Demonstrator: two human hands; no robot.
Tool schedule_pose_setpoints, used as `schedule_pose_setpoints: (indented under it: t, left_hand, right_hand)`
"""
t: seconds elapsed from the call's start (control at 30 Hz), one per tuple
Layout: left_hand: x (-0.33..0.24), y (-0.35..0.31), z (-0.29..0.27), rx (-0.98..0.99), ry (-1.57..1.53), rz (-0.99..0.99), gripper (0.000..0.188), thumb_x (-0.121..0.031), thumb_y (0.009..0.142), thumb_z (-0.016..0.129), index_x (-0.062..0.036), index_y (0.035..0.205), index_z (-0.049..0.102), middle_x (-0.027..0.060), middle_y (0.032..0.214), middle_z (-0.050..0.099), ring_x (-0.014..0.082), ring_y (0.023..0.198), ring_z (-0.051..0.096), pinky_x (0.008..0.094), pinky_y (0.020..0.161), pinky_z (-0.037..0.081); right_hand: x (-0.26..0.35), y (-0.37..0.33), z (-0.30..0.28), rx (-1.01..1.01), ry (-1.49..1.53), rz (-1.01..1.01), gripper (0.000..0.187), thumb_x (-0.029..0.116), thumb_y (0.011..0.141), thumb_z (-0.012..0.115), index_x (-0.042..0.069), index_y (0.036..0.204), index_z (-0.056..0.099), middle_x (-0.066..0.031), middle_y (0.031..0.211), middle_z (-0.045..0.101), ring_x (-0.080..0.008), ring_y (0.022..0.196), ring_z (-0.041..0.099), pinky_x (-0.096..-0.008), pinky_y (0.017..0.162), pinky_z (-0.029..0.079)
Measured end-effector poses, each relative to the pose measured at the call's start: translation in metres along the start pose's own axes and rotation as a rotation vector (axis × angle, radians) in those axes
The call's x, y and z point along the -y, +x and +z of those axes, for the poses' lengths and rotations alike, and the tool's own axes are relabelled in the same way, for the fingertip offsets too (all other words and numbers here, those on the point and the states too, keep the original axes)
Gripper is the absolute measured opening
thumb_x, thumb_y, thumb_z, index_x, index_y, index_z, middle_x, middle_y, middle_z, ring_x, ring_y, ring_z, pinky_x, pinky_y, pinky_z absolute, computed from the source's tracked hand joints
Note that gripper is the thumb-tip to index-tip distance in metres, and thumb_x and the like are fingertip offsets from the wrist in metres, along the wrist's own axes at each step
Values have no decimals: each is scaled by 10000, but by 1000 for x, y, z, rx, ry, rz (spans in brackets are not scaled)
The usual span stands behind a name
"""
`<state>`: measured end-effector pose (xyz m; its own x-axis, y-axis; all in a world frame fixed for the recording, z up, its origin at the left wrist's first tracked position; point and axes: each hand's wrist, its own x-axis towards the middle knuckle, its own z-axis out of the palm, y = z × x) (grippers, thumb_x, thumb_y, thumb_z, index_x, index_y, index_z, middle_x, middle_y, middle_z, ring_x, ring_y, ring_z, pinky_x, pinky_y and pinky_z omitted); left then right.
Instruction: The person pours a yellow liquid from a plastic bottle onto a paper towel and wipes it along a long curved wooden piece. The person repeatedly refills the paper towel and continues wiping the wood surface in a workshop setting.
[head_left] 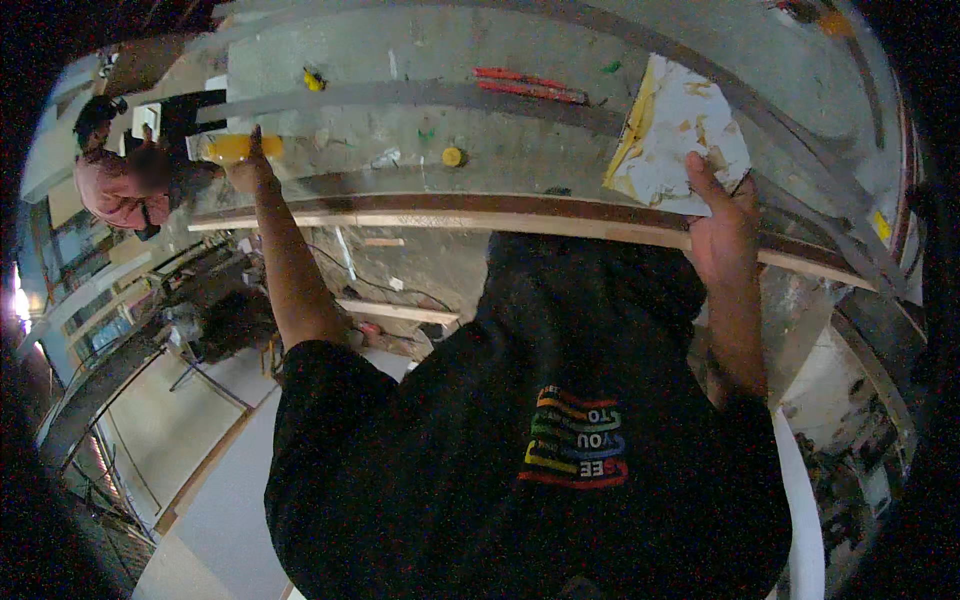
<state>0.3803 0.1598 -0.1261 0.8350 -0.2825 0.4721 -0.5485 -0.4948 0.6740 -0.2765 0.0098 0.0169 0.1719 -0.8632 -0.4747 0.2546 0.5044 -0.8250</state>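
At the left of the bench, my left hand (249, 174) is closed around a yellow-orange bottle (230, 148), which lies nearly level. My right hand (727, 214) grips the lower edge of a white sheet (690, 130) with its thumb on top. Brownish smears and patches mark the sheet, and its left edge is yellow. Between my hands a small round yellow cap (453, 157) sits on the grey workbench (420, 60). Two long, thin red tools (530, 84) lie beyond it; their exact kind is unclear.
A small yellow-and-black object (314, 79) rests at the back left, and a yellow piece (882, 224) at the far right. A wooden strip (450, 219) edges the bench in front of me. Another person (125, 190) in a pink top is at the left.
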Motion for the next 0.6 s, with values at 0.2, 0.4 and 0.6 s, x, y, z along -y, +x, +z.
schedule_pose_setpoints:
  t: [0.2,0.4,0.6]
  left_hand:
    - [16,-13,3,77,-586,-121,669,-211,600,911,45,1119,575,139,1082,639,229,892,623,368,859,550]
    - [21,-30,-15,395,-438,-348,503,-166,747,813,43,1135,571,94,1076,631,218,978,605,365,877,508]
    - [10,-24,-47,512,37,-289,639,-162,712,847,31,1222,514,127,1242,547,261,1084,557,385,982,436]
  right_hand:
    - [-11,10,28,41,-560,139,455,171,855,721,0,1236,540,-102,1160,622,-193,1050,597,-329,953,448]
    - [-25,40,68,414,-984,124,332,212,861,701,-1,1113,662,-110,1053,684,-177,1006,613,-318,922,444]
    - [-46,61,98,745,-1155,153,293,123,862,645,72,1149,671,-149,1074,690,-236,1020,637,-336,927,454]
